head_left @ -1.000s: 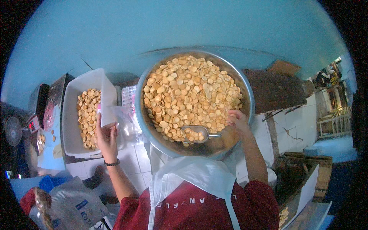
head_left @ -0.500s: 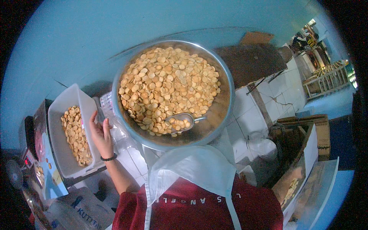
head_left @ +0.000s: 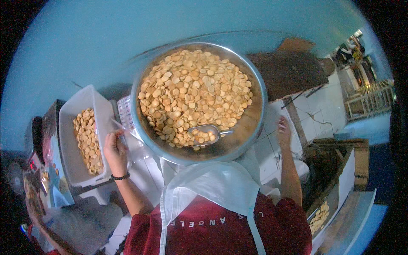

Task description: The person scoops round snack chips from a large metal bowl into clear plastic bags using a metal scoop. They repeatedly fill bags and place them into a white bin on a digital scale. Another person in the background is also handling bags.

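Observation:
My left hand has its fingers bent together on the edge of a clear plastic bag, beside a white plastic tub of round tan crackers. A large steel bowl heaped with similar crackers is in the middle, and a metal scoop with crackers in it rests near the bowl's front. My right hand is open and empty, outside the bowl to its right, fingers extended.
A dark bench stands against the blue wall. Cardboard boxes are at lower right. A small scale is at far left, below which a co-worker's arm shows. A pale rack stands at far right.
My right hand left the bowl's inside and now appears beside it. My left hand's raised fingers have bent onto the plastic bag. The co-worker's arm has moved at lower left. The view shifted.

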`<state>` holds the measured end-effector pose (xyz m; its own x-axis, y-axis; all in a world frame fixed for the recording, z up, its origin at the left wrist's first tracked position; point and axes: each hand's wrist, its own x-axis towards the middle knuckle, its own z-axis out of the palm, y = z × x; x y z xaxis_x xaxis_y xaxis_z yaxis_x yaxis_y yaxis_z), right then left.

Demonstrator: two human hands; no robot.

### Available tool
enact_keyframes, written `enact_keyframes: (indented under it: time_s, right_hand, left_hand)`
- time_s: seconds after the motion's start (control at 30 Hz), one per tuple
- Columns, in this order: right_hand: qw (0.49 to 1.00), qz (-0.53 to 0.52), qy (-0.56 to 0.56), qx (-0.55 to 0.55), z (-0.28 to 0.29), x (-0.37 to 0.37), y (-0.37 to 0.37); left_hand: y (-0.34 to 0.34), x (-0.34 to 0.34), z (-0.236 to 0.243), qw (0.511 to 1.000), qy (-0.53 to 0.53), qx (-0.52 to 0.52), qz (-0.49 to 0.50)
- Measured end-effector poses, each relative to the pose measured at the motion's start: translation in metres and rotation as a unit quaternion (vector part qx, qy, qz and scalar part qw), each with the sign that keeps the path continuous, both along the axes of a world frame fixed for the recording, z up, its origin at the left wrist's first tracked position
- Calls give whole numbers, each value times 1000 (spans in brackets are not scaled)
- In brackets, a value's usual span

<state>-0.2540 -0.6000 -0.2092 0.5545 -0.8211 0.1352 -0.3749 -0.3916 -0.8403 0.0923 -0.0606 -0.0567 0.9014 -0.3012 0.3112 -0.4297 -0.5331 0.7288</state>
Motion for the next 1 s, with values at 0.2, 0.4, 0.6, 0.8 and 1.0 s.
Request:
enact_keyframes:
  time_s: [0.2, 0.4, 0.6, 0.8, 1.0]
  right_hand:
    - [832, 376, 361, -189, -23, 162, 122]
    - [796, 475, 372, 51, -91, 191, 145]
    - [781, 392, 307, 378, -110, 218, 199]
    - [907, 351, 235, 6, -28, 237, 218]
    - [879, 354, 227, -224, 46, 210, 168]
  left_hand:
    - [17, -28, 1, 991, 123, -45, 28]
    - [39, -47, 7, 990, 93, -68, 77]
    - [36, -46, 10, 993, 66, -83, 53]
    - [27, -47, 12, 994, 24, -81, 63]
    - [26, -49, 8, 995, 47, -79, 48]
